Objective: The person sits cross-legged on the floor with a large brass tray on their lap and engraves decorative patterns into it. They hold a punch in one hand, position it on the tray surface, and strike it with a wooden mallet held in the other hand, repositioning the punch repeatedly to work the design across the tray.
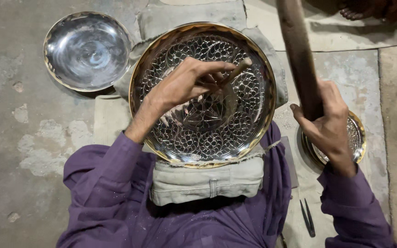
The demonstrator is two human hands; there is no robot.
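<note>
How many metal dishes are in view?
3: a plain dish on the floor upper left, an engraved dish on the lap, another engraved one partly hidden behind the right hand.

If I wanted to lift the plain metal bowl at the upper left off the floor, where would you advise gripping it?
I would take the plain bowl by its thin gold-edged rim, probably from its far-left side. It sits upright and open on the bare floor, so the rim is exposed there, while its right edge lies close to the cloth pad under the engraved plate. The polished inside looks too slippery to pinch.
</note>
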